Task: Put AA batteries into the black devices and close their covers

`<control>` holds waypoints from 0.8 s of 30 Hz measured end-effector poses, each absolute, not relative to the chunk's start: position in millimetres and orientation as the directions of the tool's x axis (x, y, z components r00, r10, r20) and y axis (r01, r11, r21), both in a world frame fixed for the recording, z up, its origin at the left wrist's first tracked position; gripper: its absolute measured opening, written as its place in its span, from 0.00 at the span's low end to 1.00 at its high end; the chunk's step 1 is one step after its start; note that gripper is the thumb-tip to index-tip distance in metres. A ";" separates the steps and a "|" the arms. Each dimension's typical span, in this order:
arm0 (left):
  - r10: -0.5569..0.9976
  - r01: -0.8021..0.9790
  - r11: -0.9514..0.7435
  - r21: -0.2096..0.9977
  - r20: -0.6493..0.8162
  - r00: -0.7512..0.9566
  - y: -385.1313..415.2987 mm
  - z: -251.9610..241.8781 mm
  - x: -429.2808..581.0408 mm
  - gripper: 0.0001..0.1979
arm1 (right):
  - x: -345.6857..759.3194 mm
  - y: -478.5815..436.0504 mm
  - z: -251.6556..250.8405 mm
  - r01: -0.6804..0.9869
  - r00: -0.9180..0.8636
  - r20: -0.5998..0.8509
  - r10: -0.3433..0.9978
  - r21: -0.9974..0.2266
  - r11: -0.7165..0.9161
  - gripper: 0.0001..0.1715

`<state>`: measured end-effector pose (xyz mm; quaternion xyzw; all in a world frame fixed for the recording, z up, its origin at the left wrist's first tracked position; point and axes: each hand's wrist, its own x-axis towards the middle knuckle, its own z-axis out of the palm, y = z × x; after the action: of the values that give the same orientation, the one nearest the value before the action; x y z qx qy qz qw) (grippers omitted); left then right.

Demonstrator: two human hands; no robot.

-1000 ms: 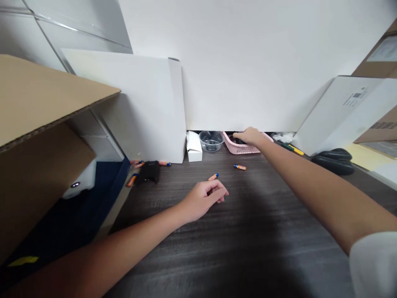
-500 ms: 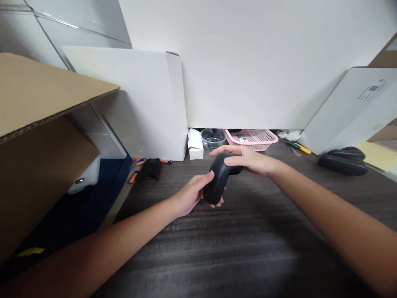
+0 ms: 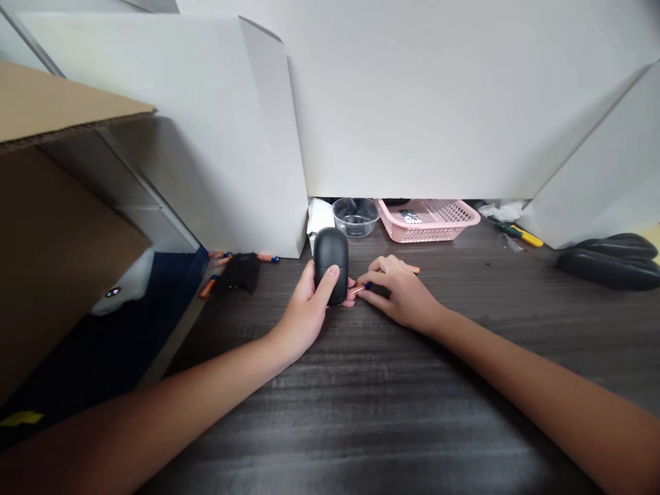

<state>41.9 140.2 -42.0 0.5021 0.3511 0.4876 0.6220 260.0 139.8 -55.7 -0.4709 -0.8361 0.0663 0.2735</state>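
Two hands met at 12 o'clock: our left hand [image 3: 302, 313] wrapped a black computer mouse [image 3: 331, 266], an orange-and-blue battery [image 3: 361, 287] sat pinched in the fingertips of our right hand [image 3: 402, 295]; a slackened pinch could have sent it rolling away.

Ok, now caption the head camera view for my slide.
Left hand steadies a black computer mouse while the right hand pinches a blue-and-orange battery beside it.
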 end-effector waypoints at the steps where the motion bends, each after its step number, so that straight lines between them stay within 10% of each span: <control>1: 0.959 -0.237 0.011 0.972 0.057 0.279 140.7 -41.8 42.3 0.18 | 260.2 141.0 -56.2 0.760 -0.377 0.394 0.838 -0.385 0.524 0.10; 24: 0.924 -0.186 0.057 0.981 0.018 0.382 142.5 -44.6 37.0 0.14 | 248.5 124.5 -48.5 0.452 -0.242 0.572 0.784 -0.649 0.612 0.06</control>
<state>37.0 142.5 -44.6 0.5315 0.3471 0.4344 0.6389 248.5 124.5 -48.5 -0.4025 -0.7675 0.1784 0.4660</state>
